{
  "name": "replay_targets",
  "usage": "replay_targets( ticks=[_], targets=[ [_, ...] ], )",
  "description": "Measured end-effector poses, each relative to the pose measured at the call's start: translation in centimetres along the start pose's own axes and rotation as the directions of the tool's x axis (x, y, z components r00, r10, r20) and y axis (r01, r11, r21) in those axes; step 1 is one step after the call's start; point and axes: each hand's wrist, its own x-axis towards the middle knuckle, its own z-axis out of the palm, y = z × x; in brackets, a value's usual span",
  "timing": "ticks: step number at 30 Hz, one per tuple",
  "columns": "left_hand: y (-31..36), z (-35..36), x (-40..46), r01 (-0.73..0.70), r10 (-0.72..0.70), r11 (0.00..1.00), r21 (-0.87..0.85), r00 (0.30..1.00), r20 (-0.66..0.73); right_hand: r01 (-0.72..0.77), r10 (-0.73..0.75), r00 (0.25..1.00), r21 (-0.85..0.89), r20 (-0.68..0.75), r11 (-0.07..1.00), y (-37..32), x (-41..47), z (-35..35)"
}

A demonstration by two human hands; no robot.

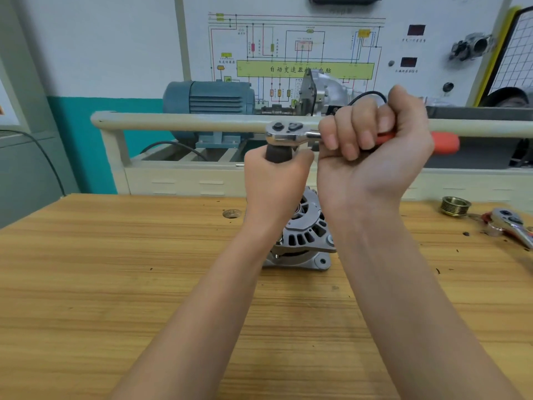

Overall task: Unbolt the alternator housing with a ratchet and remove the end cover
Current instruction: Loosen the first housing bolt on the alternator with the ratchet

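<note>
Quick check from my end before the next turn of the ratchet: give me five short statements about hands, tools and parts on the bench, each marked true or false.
1. The right hand grips the ratchet by its orange handle. True.
2. The left hand lies flat on the wooden table. False: it grips the dark socket under the ratchet head.
3. The alternator stands on the table below the hands. True.
4. The brass pulley is mounted on the alternator. False: it lies apart on the table, at the right.
5. A second ratchet lies at the table's right edge. True.
</note>
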Motion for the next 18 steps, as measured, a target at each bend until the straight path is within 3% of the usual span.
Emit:
replay_targets(
  ticks=[3, 6, 9, 12, 15, 18],
  targets=[
    [0.2, -1.0, 0.4, 0.023, -0.023, 1.000, 0.003, 0.979, 0.203, -0.100, 0.099, 0.994, 0.028, 0.043, 0.995, -0.5, 0.8, -0.4],
    [0.5, -2.2, 0.7, 0.005, -0.017, 1.000, 0.024, 0.861, 0.509, -0.319, 0.307, 0.944, 0.096, 0.123, 0.943, -1.5, 2.1, -1.2],
    [0.7, -2.4, 0.5, 0.030, -0.039, 0.999, 0.025, 0.779, 0.626, -0.453, 0.424, 0.885, 0.153, 0.192, 0.878, -2.1, 2.8, -1.8],
    [0.7, -1.8, 0.3, 0.029, -0.049, 0.999, 0.046, 0.851, 0.523, -0.417, 0.394, 0.907, 0.180, 0.150, 0.891, -2.0, 2.7, -1.7],
    [0.5, -0.8, 0.2, 0.066, -0.071, 0.997, 0.029, 0.963, 0.259, -0.218, 0.219, 0.976, 0.157, 0.009, 0.963, -1.4, 1.9, -1.3],
    [0.2, -0.1, 0.0, 0.054, -0.054, 0.998, 0.010, 0.996, 0.068, -0.051, 0.053, 0.998, 0.051, -0.044, 0.997, -0.5, 0.6, -0.5]
  ],
)
